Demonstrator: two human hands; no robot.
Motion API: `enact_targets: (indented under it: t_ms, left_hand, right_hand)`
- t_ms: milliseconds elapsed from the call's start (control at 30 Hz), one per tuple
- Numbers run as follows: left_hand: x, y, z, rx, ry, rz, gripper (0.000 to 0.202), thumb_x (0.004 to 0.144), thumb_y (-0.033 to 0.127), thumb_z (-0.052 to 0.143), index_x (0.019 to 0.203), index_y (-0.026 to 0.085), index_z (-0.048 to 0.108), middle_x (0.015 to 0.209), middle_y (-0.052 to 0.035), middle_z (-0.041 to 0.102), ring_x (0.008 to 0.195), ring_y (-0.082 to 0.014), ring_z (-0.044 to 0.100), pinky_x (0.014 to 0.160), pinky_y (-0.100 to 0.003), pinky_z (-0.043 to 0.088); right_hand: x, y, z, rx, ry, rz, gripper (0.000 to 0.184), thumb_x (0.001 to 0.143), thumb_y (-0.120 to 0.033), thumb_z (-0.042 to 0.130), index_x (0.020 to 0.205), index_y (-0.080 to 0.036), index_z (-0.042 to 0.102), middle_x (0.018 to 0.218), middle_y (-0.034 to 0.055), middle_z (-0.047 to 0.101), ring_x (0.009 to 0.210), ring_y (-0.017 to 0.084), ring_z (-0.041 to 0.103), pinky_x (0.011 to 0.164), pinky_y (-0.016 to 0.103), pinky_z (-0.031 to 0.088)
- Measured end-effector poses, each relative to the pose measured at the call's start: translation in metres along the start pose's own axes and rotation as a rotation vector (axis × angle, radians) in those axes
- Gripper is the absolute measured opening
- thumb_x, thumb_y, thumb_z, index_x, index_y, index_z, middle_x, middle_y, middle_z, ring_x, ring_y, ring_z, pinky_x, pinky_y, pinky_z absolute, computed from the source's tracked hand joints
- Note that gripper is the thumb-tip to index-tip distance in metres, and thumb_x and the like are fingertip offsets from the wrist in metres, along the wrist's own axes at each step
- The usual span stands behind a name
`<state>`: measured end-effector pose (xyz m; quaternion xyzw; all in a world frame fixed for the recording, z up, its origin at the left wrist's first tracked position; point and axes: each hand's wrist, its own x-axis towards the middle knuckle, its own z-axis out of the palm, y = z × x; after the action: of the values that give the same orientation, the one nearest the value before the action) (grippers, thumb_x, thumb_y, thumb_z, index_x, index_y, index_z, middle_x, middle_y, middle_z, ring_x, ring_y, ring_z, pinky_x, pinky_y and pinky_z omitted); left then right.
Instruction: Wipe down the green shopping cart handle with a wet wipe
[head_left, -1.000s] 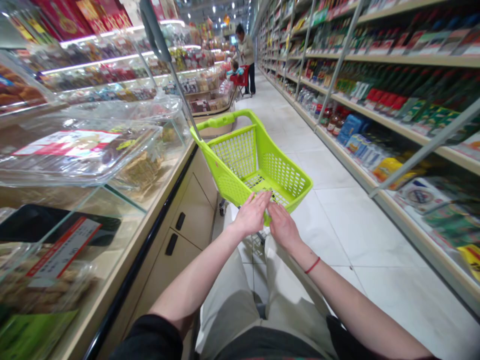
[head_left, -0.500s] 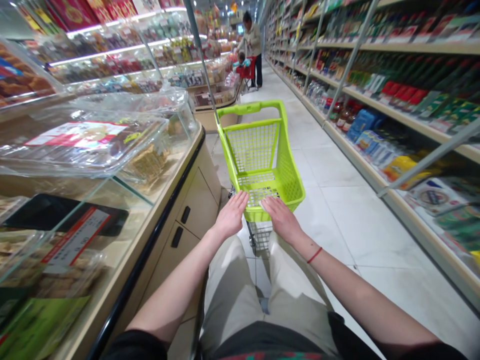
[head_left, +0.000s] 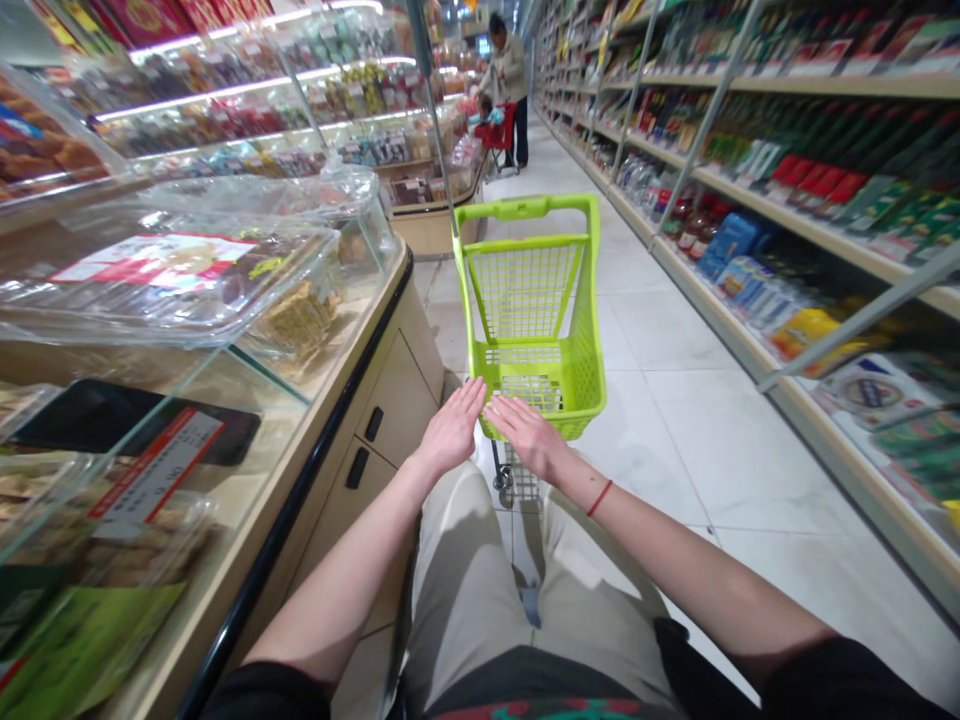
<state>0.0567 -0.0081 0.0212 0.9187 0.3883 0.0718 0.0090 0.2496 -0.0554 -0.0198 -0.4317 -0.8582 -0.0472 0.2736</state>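
A small lime-green plastic shopping cart [head_left: 577, 330] stands on the aisle floor in front of me, its basket empty and its handle at the far end. My left hand [head_left: 452, 430] lies flat, fingers extended, at the near left corner of the basket rim. My right hand [head_left: 527, 437], with a red string on its wrist, rests flat on the near rim beside it. Neither hand grips anything.
A glass display counter [head_left: 225, 330] with packaged baked goods runs along my left. Stocked shelves [head_left: 787, 200] line the right side. A person with a red cart [head_left: 501, 128] stands far down the tiled aisle.
The cart has swung round from angled right to pointing straight down the aisle and sits slightly further left. Both hands followed its near rim, staying flat.
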Motion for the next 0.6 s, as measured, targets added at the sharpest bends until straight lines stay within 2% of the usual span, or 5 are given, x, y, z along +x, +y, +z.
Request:
enact_targets:
  t_ms: [200, 267, 333, 433, 600]
  left_hand:
    - [0.0, -0.004, 0.002, -0.014, 0.0, 0.027, 0.081, 0.074, -0.002, 0.038, 0.154, 0.008, 0.024, 0.163, -0.0145, 0.021, 0.152, -0.0201, 0.015, 0.125, -0.042, 0.021]
    - [0.0, -0.003, 0.004, -0.016, 0.007, 0.032, 0.081, 0.075, -0.001, 0.038, 0.154, 0.009, 0.023, 0.163, -0.0148, 0.02, 0.152, -0.0202, 0.014, 0.125, -0.043, 0.021]
    - [-0.001, -0.002, 0.005, -0.012, 0.016, 0.026, 0.08, 0.076, -0.001, 0.038, 0.154, 0.007, 0.023, 0.163, -0.0159, 0.02, 0.152, -0.0206, 0.013, 0.125, -0.042, 0.021]
    - [-0.003, -0.002, 0.006, -0.006, 0.029, 0.01, 0.077, 0.077, 0.0, 0.038, 0.152, 0.004, 0.024, 0.162, -0.0182, 0.021, 0.152, -0.0218, 0.013, 0.124, -0.042, 0.022]
    - [-0.008, -0.012, 0.008, 0.011, 0.068, -0.024, 0.069, 0.082, 0.006, 0.041, 0.149, 0.001, 0.029, 0.161, -0.0212, 0.025, 0.152, -0.0248, 0.016, 0.124, -0.044, 0.024]
  right_hand:
    - [-0.045, 0.034, -0.034, -0.057, -0.03, -0.039, 0.056, 0.092, 0.001, 0.035, 0.144, -0.014, 0.048, 0.148, 0.0168, 0.049, 0.141, 0.024, 0.042, 0.114, 0.049, 0.041]
    - [-0.051, 0.04, -0.039, -0.054, -0.024, -0.048, 0.057, 0.092, 0.001, 0.035, 0.145, -0.015, 0.048, 0.148, 0.0174, 0.049, 0.141, 0.023, 0.041, 0.113, 0.049, 0.042]
    - [-0.047, 0.039, -0.038, -0.051, -0.028, -0.075, 0.054, 0.093, 0.0, 0.036, 0.143, -0.016, 0.049, 0.148, 0.0168, 0.05, 0.142, 0.023, 0.04, 0.112, 0.047, 0.043]
    - [-0.022, 0.026, -0.025, -0.052, -0.061, -0.162, 0.047, 0.096, -0.006, 0.038, 0.14, -0.014, 0.053, 0.147, 0.0161, 0.051, 0.143, 0.024, 0.039, 0.113, 0.045, 0.043]
    - [0.01, 0.009, -0.006, -0.012, -0.069, -0.266, 0.045, 0.097, -0.01, 0.039, 0.141, -0.014, 0.052, 0.15, 0.0157, 0.046, 0.146, 0.024, 0.031, 0.116, 0.048, 0.039]
